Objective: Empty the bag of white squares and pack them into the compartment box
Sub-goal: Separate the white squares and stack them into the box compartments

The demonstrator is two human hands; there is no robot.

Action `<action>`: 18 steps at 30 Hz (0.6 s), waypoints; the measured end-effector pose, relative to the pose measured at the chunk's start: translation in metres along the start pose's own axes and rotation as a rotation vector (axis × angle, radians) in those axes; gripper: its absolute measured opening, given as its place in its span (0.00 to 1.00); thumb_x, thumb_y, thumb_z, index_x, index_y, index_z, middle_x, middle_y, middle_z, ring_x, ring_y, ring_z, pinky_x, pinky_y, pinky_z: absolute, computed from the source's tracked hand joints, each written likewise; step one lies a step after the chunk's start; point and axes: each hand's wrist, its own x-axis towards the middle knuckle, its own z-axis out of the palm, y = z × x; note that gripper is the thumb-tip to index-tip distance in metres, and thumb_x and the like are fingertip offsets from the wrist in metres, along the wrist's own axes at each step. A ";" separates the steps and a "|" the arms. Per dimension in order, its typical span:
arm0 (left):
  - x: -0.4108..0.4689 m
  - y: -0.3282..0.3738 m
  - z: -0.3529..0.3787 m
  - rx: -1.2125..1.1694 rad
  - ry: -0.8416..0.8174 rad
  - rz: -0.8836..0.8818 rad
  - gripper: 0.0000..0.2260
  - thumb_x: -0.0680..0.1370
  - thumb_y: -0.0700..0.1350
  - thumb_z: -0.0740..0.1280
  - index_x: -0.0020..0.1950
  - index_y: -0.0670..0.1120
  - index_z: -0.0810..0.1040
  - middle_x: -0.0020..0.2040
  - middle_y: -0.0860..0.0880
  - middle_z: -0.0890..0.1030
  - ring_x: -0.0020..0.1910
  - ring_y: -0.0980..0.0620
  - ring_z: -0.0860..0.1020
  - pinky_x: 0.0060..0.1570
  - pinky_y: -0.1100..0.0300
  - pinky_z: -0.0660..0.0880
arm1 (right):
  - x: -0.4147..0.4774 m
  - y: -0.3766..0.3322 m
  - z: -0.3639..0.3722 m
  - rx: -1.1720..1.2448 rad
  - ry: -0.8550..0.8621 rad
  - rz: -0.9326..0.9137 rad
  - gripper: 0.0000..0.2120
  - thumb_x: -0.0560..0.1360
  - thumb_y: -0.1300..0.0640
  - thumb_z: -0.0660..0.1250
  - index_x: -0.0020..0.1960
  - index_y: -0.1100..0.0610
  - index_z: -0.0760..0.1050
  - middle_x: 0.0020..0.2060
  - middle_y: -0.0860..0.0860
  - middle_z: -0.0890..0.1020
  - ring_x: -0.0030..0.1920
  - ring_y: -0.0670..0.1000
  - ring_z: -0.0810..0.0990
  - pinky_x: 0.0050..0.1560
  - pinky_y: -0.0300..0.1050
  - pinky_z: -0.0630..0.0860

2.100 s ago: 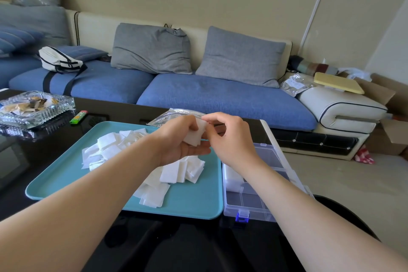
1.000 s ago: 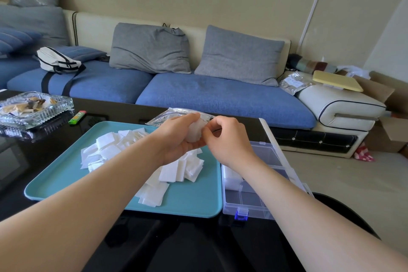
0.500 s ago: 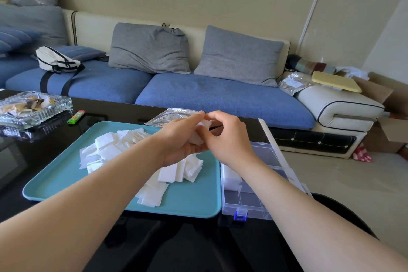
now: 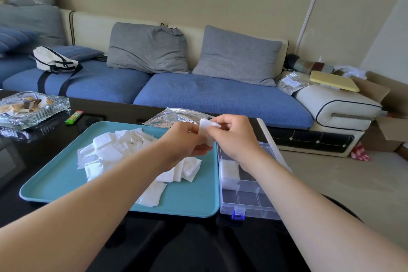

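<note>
Held squares [image 4: 206, 131] edged rightward | tray [image 4: 194, 203]: loose squares [image 4: 110, 152] | box [image 4: 249, 210]: one stack [image 4: 229, 170]

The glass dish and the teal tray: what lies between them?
In the head view, a small green and red lighter lies on the black table between the glass dish and the teal tray.

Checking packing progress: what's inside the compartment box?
A white stack fills one left compartment of the compartment box; nearer compartments look empty. The right forearm hides the rest.
</note>
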 end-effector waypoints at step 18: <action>-0.020 -0.024 0.053 1.180 -0.258 0.449 0.09 0.84 0.44 0.63 0.63 0.50 0.79 0.63 0.50 0.76 0.63 0.48 0.74 0.63 0.51 0.72 | -0.009 0.048 -0.058 -0.771 -0.304 0.322 0.10 0.79 0.62 0.69 0.60 0.60 0.82 0.47 0.58 0.82 0.46 0.57 0.81 0.45 0.46 0.79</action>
